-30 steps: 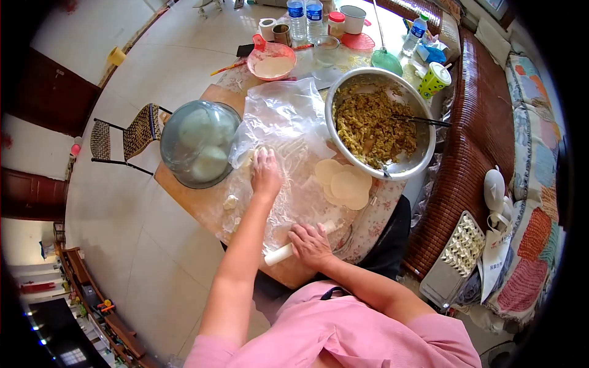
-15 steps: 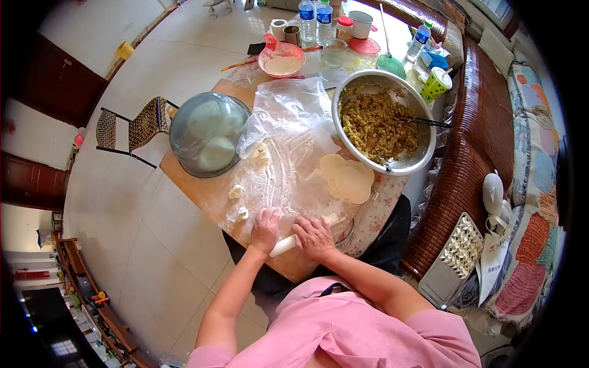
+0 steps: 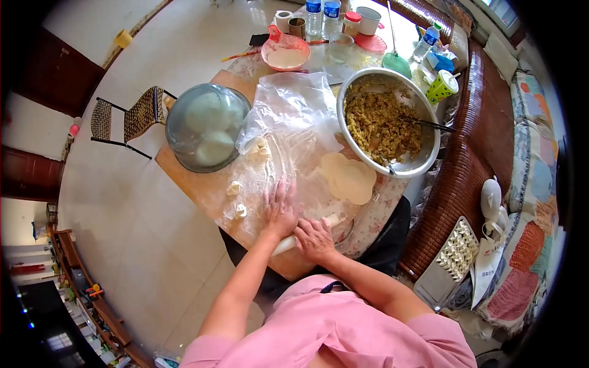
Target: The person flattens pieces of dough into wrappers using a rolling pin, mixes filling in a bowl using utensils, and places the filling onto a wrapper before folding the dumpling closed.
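My left hand (image 3: 281, 210) lies with its fingers stretched out on the floured wooden board (image 3: 199, 190), just beyond the rolling pin. My right hand (image 3: 315, 239) is wrapped over the white rolling pin (image 3: 284, 246), near the board's front edge. Thin round dough wrappers (image 3: 348, 178) overlap to the right of my hands. Small dough pieces (image 3: 234, 188) sit to the left, and a few more lie near the plastic bag (image 3: 291, 101). Whatever is under my left palm is hidden.
A glass bowl (image 3: 207, 127) covers large dough lumps at the left. A steel bowl of filling (image 3: 388, 122) with chopsticks stands at the right. Behind are a red bowl of flour (image 3: 286, 58), bottles (image 3: 313, 18) and a green cup (image 3: 442, 87). A tray of dumplings (image 3: 457, 253) rests at far right.
My left hand has moved forward and right, off the pin's left end, and its fingers have spread out. My right hand stays on the pin. The view has shifted slightly.
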Demonstrator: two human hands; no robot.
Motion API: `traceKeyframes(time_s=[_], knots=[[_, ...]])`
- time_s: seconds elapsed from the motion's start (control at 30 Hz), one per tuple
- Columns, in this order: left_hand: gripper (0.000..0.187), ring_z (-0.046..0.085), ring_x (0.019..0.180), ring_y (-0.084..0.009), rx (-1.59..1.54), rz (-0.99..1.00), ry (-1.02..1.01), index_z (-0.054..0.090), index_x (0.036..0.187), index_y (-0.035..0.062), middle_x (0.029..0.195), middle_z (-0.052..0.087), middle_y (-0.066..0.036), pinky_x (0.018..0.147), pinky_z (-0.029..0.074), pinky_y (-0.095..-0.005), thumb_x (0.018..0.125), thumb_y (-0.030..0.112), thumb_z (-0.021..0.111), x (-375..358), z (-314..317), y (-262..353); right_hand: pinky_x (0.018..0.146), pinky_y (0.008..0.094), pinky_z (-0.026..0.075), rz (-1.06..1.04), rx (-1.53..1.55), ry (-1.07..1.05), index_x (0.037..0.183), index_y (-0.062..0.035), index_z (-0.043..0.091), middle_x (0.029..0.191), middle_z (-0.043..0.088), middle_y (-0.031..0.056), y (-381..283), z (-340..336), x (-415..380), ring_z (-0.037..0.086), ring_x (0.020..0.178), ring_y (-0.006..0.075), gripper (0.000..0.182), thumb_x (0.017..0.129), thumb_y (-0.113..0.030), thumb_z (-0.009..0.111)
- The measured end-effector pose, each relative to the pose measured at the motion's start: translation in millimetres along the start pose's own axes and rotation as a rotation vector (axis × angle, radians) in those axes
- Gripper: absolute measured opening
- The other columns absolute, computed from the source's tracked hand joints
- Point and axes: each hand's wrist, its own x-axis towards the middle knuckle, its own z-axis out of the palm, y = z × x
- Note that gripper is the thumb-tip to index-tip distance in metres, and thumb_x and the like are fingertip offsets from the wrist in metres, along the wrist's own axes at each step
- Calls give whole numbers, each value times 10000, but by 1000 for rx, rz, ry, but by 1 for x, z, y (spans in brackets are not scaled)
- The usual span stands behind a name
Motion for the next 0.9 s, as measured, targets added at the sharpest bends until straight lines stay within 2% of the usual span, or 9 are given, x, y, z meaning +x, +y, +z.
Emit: traceKeyframes(time_s=[0.17, 0.27, 0.33, 0.37, 0.4, 0.47, 0.63, 0.7, 0.9], knots=[[609, 233, 1358, -367, -89, 14, 13, 282, 1434, 151, 1495, 213, -167, 1102, 95, -590, 902, 384, 465, 13, 10, -13, 990, 497, 300, -16, 52, 10, 988, -131, 585, 1131, 527, 55, 3, 2, 8, 481, 1122, 226, 234, 795, -264, 591], [494, 356, 1297, -348, -78, 19, -97, 434, 1349, 122, 1430, 360, -161, 1085, 242, -520, 904, 333, 476, 23, 12, -36, 972, 476, 319, -51, 43, 57, 932, -115, 582, 1099, 529, 69, 7, 2, 8, 487, 1093, 241, 202, 782, -250, 592], [364, 487, 1192, -310, -982, -65, -70, 578, 1215, 97, 1288, 529, -142, 986, 406, -397, 896, 257, 502, 17, -4, -47, 952, 449, 337, -19, 38, -12, 904, -97, 586, 1091, 532, 81, 9, 0, 4, 486, 1088, 257, 198, 767, -240, 593], [266, 569, 1052, -294, -937, -305, -13, 644, 1090, 85, 1108, 619, -119, 857, 481, -343, 868, 192, 545, 11, -40, -25, 936, 429, 348, 7, 38, -40, 887, -77, 589, 1100, 536, 95, 10, -1, 2, 486, 1083, 271, 202, 750, -226, 594], [266, 569, 1052, -294, -940, -314, -7, 644, 1090, 85, 1108, 619, -119, 857, 481, -343, 868, 192, 545, 0, -44, -24, 936, 429, 348, -1, 39, -47, 887, -77, 589, 1100, 536, 95, 10, -3, -1, 486, 1083, 271, 202, 750, -226, 594], [217, 572, 978, -314, -65, -98, 1, 649, 1028, 82, 1033, 608, -132, 835, 477, -404, 846, 173, 572, -22, -51, -27, 932, 426, 349, -3, 4, 20, 890, -64, 593, 1129, 536, 110, 13, -9, 0, 484, 1088, 279, 222, 734, -223, 598], [219, 591, 919, -337, -206, -229, 111, 652, 983, 81, 956, 625, -163, 794, 483, -430, 806, 204, 613, -44, -36, -24, 944, 469, 344, 30, -16, -62, 1043, -57, 574, 1243, 500, 136, 9, -19, 7, 457, 1169, 315, 336, 739, -199, 581], [212, 630, 871, -336, -520, -283, -69, 665, 915, 76, 884, 656, -184, 755, 495, -444, 786, 239, 622, -46, -20, -28, 948, 510, 348, 64, -96, -42, 1146, -54, 533, 1288, 472, 157, 4, -16, 19, 433, 1213, 334, 418, 752, -190, 566], [229, 640, 857, -350, -326, -282, -240, 676, 823, 76, 869, 665, -178, 746, 495, -463, 802, 291, 602, -49, -35, -15, 994, 516, 339, 149, -64, 79, 1211, -52, 505, 1336, 454, 175, -1, 9, 89, 421, 1237, 363, 430, 800, -174, 540]])
